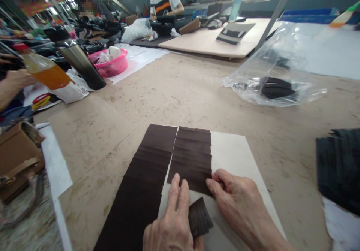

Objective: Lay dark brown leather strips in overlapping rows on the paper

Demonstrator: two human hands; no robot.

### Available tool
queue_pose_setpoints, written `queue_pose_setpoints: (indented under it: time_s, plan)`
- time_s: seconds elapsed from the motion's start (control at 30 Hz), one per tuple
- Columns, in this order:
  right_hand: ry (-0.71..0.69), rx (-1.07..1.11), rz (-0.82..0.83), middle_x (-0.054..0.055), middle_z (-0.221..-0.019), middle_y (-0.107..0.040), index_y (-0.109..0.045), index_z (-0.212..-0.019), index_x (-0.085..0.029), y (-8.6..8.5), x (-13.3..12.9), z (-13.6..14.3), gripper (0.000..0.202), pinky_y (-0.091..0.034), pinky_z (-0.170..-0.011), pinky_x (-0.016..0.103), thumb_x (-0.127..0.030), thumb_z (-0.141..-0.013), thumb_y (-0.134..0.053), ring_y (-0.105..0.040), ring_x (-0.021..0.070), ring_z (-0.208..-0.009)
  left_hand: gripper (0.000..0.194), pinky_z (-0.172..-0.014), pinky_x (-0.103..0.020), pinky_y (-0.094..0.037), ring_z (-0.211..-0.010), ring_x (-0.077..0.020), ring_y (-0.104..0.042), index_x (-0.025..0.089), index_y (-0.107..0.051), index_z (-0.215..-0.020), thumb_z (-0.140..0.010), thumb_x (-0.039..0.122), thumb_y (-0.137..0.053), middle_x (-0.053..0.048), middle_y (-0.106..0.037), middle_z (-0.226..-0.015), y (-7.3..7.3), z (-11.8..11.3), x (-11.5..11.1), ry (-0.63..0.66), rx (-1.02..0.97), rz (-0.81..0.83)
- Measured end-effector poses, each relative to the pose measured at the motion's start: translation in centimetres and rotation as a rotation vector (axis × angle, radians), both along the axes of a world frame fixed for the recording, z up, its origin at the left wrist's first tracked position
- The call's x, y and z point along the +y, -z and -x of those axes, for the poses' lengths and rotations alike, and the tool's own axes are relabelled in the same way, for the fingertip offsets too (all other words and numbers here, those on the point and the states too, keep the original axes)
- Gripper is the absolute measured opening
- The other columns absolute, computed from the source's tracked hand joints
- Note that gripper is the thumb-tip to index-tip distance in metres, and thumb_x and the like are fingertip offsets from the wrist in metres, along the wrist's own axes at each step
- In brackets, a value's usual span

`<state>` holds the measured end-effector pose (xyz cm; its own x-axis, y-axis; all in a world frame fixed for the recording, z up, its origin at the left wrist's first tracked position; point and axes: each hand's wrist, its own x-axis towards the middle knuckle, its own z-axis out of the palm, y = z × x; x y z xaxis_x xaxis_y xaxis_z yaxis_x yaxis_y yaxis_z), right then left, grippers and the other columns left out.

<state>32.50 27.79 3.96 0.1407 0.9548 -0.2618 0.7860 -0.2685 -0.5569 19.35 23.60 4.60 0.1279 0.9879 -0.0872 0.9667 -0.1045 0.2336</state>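
Note:
A pale board [232, 150] lies in front of me with dark brown pieces of thin sheet material on it, overlapping in two columns. The left column [140, 176] runs down to the bottom of the view; the shorter right column [192, 153] ends at my hands. My left hand [174, 221] holds a small fanned stack of dark pieces [200, 217] at its thumb side, while two outstretched fingers rest at the lower edge of the right column. Thumb and fingertips of my right hand [239, 194] pinch the lower right corner of the lowest brown piece [191, 180].
At right lie a clear plastic bag [253, 67] with dark strips and a dark stack [337, 168]. On the left are a brown bag [19, 157], a bottle [50, 75], a flask [81, 60], a pink basin [114, 65] and another person's arm [14, 88]. People sit farther back.

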Motion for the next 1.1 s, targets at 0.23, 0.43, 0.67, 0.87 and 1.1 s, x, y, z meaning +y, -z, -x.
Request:
queue_pose_setpoints:
  time_s: [0.23, 0.43, 0.67, 0.87, 1.1]
  plan:
    - [0.0, 0.01, 0.042, -0.002, -0.047, -0.042, -0.037, -0.051, -0.021, 0.4, 0.0, -0.1, 0.021, -0.029, -0.05, 0.024, -0.028, -0.071, -0.04, -0.042, 0.0141, -0.05, 0.055, -0.033, -0.033, -0.05, -0.039, -0.0183, -0.06, 0.014, -0.048, -0.121, -0.067, 0.02, -0.046, -0.006, -0.037, -0.13, 0.2, -0.2, -0.1, -0.001, 0.07, -0.03]
    - [0.006, -0.003, 0.056, -0.001, -0.049, -0.048, -0.044, -0.053, -0.021, 0.6, 0.0, -0.2, 0.019, -0.03, -0.05, 0.024, -0.027, -0.071, -0.042, -0.044, 0.0143, -0.05, 0.051, -0.03, -0.032, -0.048, -0.04, -0.0171, -0.059, 0.008, -0.044, -0.122, -0.073, 0.021, -0.039, -0.007, -0.033, -0.131, -0.2, -0.3, 0.0, 0.019, 0.022, -0.044]
    - [-0.016, -0.054, 0.015, 0.0, -0.048, -0.051, -0.044, -0.052, -0.021, 0.6, 0.2, 0.1, 0.02, -0.031, -0.048, 0.024, -0.026, -0.072, -0.042, -0.048, 0.0149, -0.049, 0.062, -0.028, -0.031, -0.048, -0.033, -0.0158, -0.056, 0.019, -0.046, -0.121, -0.06, 0.012, -0.052, -0.003, -0.034, -0.13, 0.2, -1.1, 0.4, 0.047, 0.19, -0.087]
    - [0.021, -0.259, -0.22, 0.001, -0.047, -0.057, -0.046, -0.08, -0.018, 1.1, -1.0, 0.8, 0.009, -0.031, -0.043, 0.025, -0.024, -0.073, -0.044, -0.056, 0.0195, -0.043, 0.064, -0.033, -0.035, -0.05, -0.036, -0.0193, -0.057, 0.017, -0.046, -0.122, -0.058, 0.017, -0.051, -0.006, -0.031, -0.132, -0.1, -1.6, 0.6, 0.009, 0.201, -0.022]
    - [-0.011, -0.488, -0.386, -0.002, -0.046, -0.058, -0.048, -0.08, -0.02, 1.9, -1.2, -0.5, 0.021, -0.027, -0.037, 0.024, -0.038, -0.072, -0.055, -0.057, 0.0209, -0.039, 0.059, -0.039, -0.035, -0.053, -0.048, -0.0229, -0.063, 0.014, -0.046, -0.123, -0.064, 0.02, -0.049, -0.008, -0.032, -0.133, -0.3, -1.2, 0.7, 0.018, 0.076, -0.031]
